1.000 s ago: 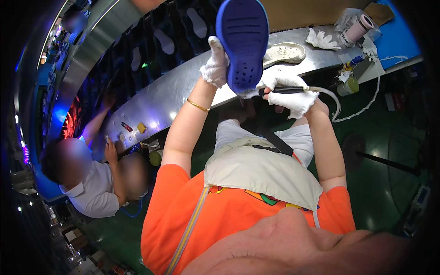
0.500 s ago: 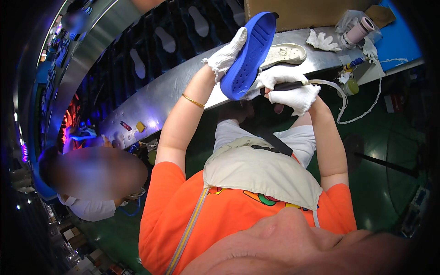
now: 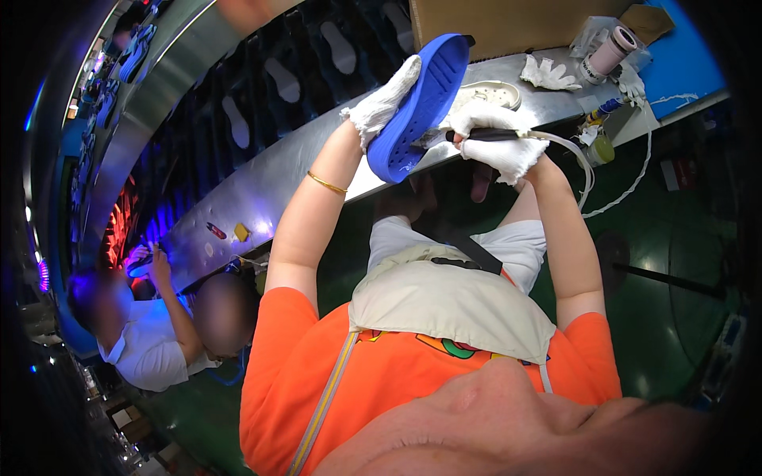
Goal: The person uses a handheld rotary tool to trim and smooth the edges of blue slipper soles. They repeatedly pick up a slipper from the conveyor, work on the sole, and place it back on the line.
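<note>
My left hand [image 3: 384, 105], in a white knitted glove, grips a long blue shoe [image 3: 421, 103] along its left side. The shoe is held tilted above the bench, with grooves on its far part and small holes on its near part. My right hand [image 3: 500, 143], in a white glove with fingertips bare, is closed round the black handle of a corded tool [image 3: 484, 136]. A pale cord runs off the handle to the right. The tool's tip is at the shoe's right edge, partly hidden; contact I cannot tell. A cream perforated clog [image 3: 488, 94] lies behind my right hand.
On the metal bench [image 3: 305, 151] lie a white glove [image 3: 549, 74], a pink tumbler [image 3: 609, 55] and a yellow block [image 3: 241, 232]. A cardboard box [image 3: 508, 28] stands behind. Beyond is a dark rack with grey insoles [image 3: 282, 79]. Co-workers sit at the left [image 3: 151, 341].
The view has shifted slightly, and both hands with the blue shoe and tool appear a little lower and left. At the left, a co-worker's raised hands now show, holding an object.
</note>
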Demonstrator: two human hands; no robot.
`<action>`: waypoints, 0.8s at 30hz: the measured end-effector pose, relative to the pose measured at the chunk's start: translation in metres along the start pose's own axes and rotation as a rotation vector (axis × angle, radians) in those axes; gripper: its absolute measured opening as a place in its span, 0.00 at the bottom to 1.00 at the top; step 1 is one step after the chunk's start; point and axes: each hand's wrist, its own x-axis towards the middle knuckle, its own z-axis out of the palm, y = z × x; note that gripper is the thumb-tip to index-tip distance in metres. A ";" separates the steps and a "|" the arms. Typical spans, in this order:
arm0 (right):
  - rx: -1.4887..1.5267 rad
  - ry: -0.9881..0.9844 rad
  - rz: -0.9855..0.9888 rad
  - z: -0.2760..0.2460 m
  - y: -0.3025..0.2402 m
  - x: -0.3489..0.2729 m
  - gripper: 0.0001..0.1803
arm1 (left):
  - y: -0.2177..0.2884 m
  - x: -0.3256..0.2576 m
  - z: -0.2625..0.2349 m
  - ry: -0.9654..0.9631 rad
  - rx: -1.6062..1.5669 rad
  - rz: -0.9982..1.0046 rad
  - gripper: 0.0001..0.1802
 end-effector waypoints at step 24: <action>0.412 0.644 -0.057 0.037 0.004 -0.005 0.09 | -0.084 -0.039 0.037 -0.278 -0.880 0.204 0.34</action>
